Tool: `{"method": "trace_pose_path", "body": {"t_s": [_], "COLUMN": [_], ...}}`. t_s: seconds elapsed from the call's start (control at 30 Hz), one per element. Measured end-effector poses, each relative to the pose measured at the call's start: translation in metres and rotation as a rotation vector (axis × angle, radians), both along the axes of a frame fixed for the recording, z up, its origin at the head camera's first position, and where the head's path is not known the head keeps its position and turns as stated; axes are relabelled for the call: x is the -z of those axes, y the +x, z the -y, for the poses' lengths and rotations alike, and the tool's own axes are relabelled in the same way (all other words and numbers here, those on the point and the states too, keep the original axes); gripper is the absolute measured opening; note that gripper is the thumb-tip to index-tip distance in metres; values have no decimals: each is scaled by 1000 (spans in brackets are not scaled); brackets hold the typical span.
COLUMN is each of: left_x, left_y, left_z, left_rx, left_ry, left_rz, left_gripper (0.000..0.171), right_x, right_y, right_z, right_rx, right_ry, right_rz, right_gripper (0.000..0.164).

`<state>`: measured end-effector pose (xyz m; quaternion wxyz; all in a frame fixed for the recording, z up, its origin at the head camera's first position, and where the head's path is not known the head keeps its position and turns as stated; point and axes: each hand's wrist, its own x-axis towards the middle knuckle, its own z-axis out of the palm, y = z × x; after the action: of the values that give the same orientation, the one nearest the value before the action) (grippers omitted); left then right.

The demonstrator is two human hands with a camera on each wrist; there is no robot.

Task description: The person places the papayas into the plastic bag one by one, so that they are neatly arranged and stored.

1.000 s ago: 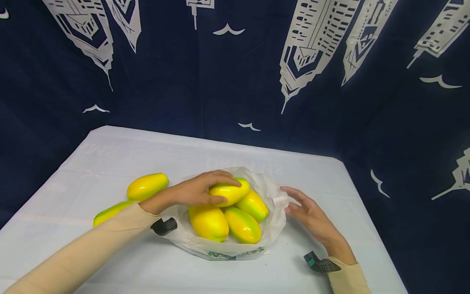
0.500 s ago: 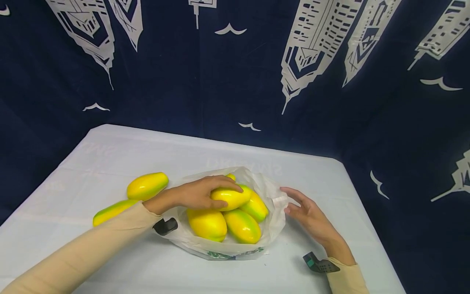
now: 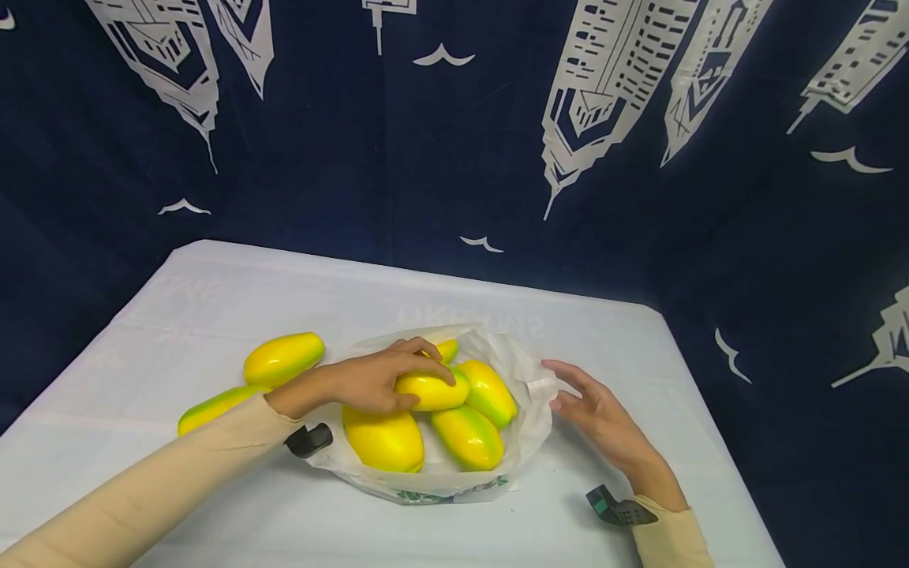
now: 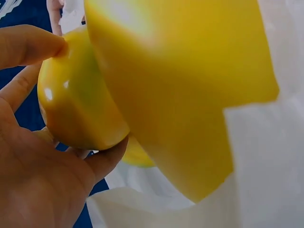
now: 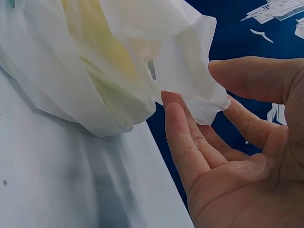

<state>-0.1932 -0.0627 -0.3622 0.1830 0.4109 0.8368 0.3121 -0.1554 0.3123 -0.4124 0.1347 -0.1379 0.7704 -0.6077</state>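
Observation:
In the head view my left hand (image 3: 372, 383) reaches over an open white plastic bag (image 3: 529, 426) and grips a yellow-green mango (image 3: 435, 391), thumb on the near side and fingers over the top. The left wrist view shows the held mango (image 4: 78, 97) between thumb and fingers, with a bigger yellow mango (image 4: 180, 90) close in front. Several more mangoes lie in the bag, among them a mango (image 3: 469, 438) near its front. My right hand (image 3: 604, 426) is at the bag's right rim, fingers spread and loosely bent; its fingertips touch the thin plastic (image 5: 190, 61).
Two mangoes lie outside the bag on the left: one mango (image 3: 284, 359) behind, another mango (image 3: 216, 408) partly covered by my left sleeve (image 3: 177, 473). The white-covered table (image 3: 341, 536) ends at a dark blue curtain (image 3: 426, 158) with white building prints.
My left hand has lowered the gripped mango a little, then moved it slightly left. The large mango beneath has shifted left, and one behind has come into sight. My right hand stays put.

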Motion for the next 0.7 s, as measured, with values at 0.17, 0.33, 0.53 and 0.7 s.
{"method": "trace_pose_path", "body": {"t_s": [0.17,0.33,0.53,0.7], "left_x": [0,-1,1,3], "left_y": [-1,-3,-4,-4], "left_z": [3,5,6,7], "left_rx": [-4,-20,-32,-49], "left_ry": [-9,-27,-31,-19], "left_rz": [-56,-109,-130,-128], "left_gripper": [49,45,46,45], "right_x": [-2,-3,-4,-4], "right_y": [1,0,1,2], "right_z": [0,0,1,1], "right_rx": [5,11,22,29], "right_ry": [10,27,40,57], "right_rz": [-3,2,12,9], "right_gripper": [61,60,61,60]}}
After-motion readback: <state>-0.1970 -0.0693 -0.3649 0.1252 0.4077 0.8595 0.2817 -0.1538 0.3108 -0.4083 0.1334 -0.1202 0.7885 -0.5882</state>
